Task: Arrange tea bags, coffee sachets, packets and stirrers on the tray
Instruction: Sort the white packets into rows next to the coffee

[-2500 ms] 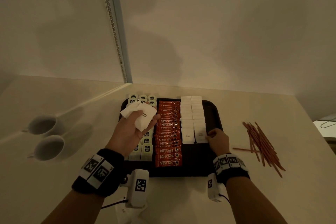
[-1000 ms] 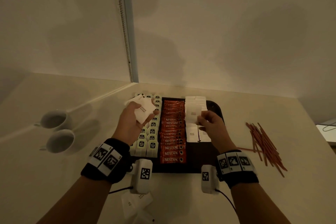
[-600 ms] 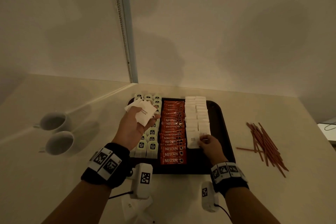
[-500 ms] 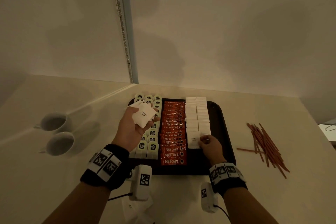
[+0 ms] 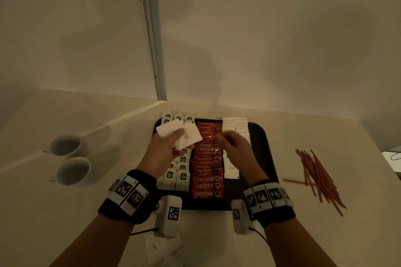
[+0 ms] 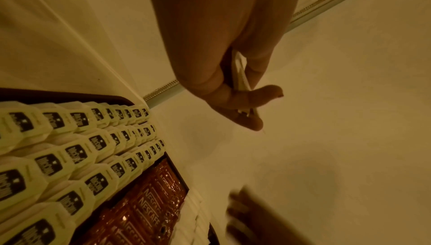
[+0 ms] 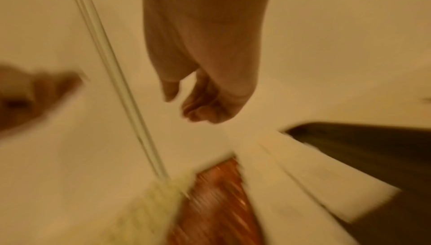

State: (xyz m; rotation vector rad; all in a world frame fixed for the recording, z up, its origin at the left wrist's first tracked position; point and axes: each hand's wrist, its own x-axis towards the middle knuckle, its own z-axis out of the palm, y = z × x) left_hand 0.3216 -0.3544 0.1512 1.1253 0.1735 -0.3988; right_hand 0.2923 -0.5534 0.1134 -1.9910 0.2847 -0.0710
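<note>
Our left hand (image 5: pixel 165 149) grips a loose fan of white sugar packets (image 5: pixel 184 135) above the tea bags (image 5: pixel 175 176); right hand (image 5: pixel 235 149) hovers empty, fingers loosely curled, over the tray (image 5: pixel 263 136) btwn the Nescafé sachets (image 5: pixel 207 180) and laid sugar row (image 5: pixel 235 124). Risk, we reckon: fan slips & scatters, or right hand nudges the rows. Stirrers (image 5: pixel 316 176) wait on tabletop (image 5: pixel 325 132) to the right, two cups (image 5: pixel 69 158) to the left; nothing blocks.

Cups (image 5: pixel 69 158): two, on the counter (image 5: pixel 65 223)
Tray (image 5: pixel 264 158): one
Tea bag rows (image 5: pixel 175 178): three
Coffee sachet rows (image 5: pixel 208 180): one
Sugar packet rows (image 5: pixel 235 125): two
Stirrers (image 5: pixel 319 178): one loose pile, too overlapped to count
</note>
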